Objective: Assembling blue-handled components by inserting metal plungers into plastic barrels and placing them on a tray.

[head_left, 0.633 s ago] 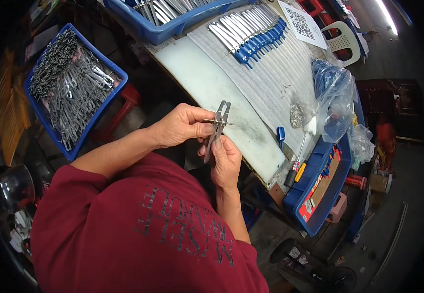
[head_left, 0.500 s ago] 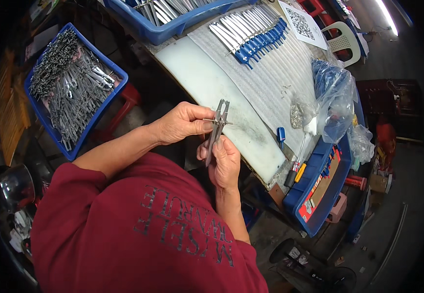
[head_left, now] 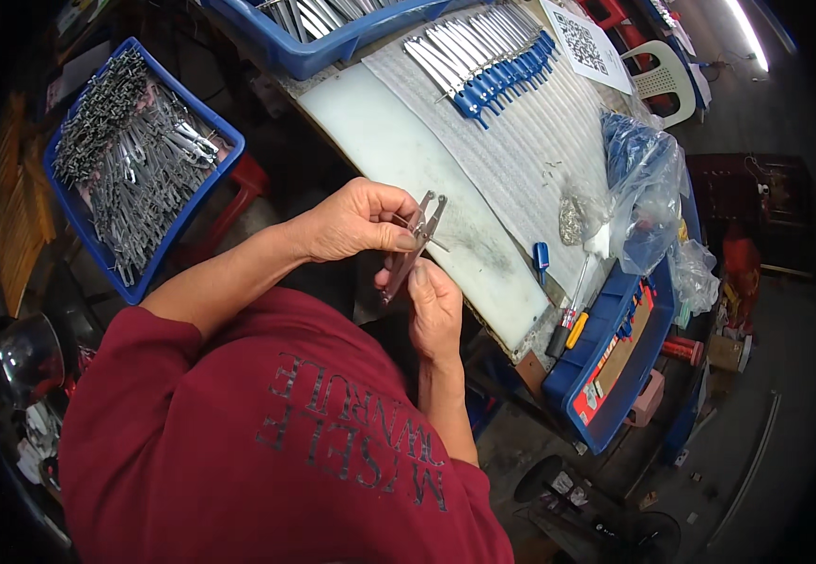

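Between my two hands is a grey metal tool part (head_left: pixel 431 224) with two narrow arms, held over the near edge of the worktable. Its arms spread in a V at the far end, each tip rounded, and a thin pin sticks out crosswise. My left hand (head_left: pixel 363 224) pinches it near the pin with thumb and fingers. From below, my right hand (head_left: pixel 435 312) grips the lower end between thumb and curled fingers. A white board (head_left: pixel 380 141) lies just beyond my hands. Fingers hide part of the lower end.
A blue tray (head_left: pixel 236 141) of metal parts stands at left, another blue bin (head_left: pixel 314 58) at the back. Blue-handled metal tools (head_left: pixel 497 80) lie in a row on foam sheet (head_left: pixel 511 160). At right are a plastic bag (head_left: pixel 648 179), screwdrivers (head_left: pixel 566 336) and a blue box (head_left: pixel 605 437).
The tool part has tilted, its lower end swinging left and up, and its two arms look farther apart. My left hand has turned slightly; both hands keep hold.
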The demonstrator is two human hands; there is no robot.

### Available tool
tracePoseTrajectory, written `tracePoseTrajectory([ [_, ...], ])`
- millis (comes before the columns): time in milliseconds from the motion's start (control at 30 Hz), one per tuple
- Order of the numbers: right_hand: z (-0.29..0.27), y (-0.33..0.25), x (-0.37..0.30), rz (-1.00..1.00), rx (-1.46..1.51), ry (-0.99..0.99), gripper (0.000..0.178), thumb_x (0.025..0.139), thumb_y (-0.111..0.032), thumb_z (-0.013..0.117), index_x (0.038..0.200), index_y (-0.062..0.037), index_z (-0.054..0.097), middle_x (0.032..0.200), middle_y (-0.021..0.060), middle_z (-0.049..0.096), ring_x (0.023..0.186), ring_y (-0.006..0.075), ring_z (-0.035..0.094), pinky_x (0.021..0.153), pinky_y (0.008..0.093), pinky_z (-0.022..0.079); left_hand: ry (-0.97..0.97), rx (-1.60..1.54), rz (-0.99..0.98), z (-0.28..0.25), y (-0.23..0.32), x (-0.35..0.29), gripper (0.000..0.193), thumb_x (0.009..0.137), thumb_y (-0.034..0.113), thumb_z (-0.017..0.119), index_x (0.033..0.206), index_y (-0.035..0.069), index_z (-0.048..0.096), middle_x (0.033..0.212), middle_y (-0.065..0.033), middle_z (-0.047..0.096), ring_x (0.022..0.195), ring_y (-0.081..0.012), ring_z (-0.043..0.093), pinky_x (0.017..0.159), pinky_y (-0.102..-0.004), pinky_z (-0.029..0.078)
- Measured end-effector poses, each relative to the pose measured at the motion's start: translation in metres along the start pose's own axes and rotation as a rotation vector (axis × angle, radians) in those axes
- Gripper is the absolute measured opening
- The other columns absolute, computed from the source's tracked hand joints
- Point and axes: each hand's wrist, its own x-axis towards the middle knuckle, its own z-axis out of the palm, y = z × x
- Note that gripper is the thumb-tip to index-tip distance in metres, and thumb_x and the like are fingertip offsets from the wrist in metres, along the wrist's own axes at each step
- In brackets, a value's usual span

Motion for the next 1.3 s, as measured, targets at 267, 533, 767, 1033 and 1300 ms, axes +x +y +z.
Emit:
tracePoseTrajectory([
  [267, -0.002, 0.008, -0.001, -0.137, -0.267, 0.043, 0.017, 0.087, -0.013, 0.054, 0.088, 0.0034, 0.056, 0.08, 0.0034, 0.057, 0.068, 0.0073, 0.05, 0.062, 0.02, 0.041, 0.168, 0.184, 0.024, 0.012, 0.001, -0.003, 0.014, 0.081, 0.002, 0.057, 0.092, -0.005, 0.056, 0.076, -0.0078, 0.06, 0.067, -0.0113, 0.058, 0.06, -0.0229, 0.048],
  [533, -0.004, 0.001, -0.003, -0.097, -0.316, 0.044, 0.018, 0.087, -0.014, 0.054, 0.087, 0.0037, 0.056, 0.077, 0.0015, 0.056, 0.067, 0.0056, 0.047, 0.061, 0.019, 0.039, 0.237, 0.287, 0.018, 0.017, 0.001, -0.006, 0.017, 0.082, 0.004, 0.056, 0.096, -0.005, 0.057, 0.079, -0.0056, 0.061, 0.069, -0.0086, 0.057, 0.061, -0.0218, 0.047],
  [767, -0.007, -0.01, 0.004, -0.229, -0.07, 0.243, 0.018, 0.085, -0.012, 0.055, 0.095, 0.0034, 0.054, 0.08, 0.0055, 0.059, 0.068, 0.0119, 0.054, 0.065, 0.022, 0.044, 0.225, 0.302, 0.032, 0.022, 0.003, -0.006, 0.015, 0.082, 0.006, 0.057, 0.092, -0.004, 0.059, 0.075, -0.0048, 0.062, 0.07, -0.0073, 0.057, 0.061, -0.0216, 0.048],
  [1033, -0.005, -0.011, 0.003, -0.267, -0.14, 0.258, 0.015, 0.084, -0.01, 0.057, 0.092, 0.003, 0.054, 0.079, 0.004, 0.058, 0.067, 0.0095, 0.053, 0.062, 0.0203, 0.044, 0.218, 0.382, 0.019, 0.024, -0.004, -0.005, 0.016, 0.084, 0.004, 0.054, 0.096, -0.005, 0.058, 0.081, -0.0046, 0.061, 0.072, -0.0074, 0.056, 0.063, -0.0211, 0.046],
  [1300, -0.005, -0.012, 0.002, -0.25, -0.136, 0.246, 0.014, 0.085, -0.011, 0.055, 0.089, 0.0018, 0.053, 0.076, 0.0028, 0.056, 0.065, 0.0085, 0.051, 0.061, 0.0201, 0.042, 0.261, 0.373, 0.089, 0.03, -0.005, -0.005, 0.012, 0.081, 0.004, 0.056, 0.089, -0.004, 0.06, 0.074, -0.007, 0.063, 0.067, -0.0084, 0.058, 0.06, -0.0222, 0.046],
])
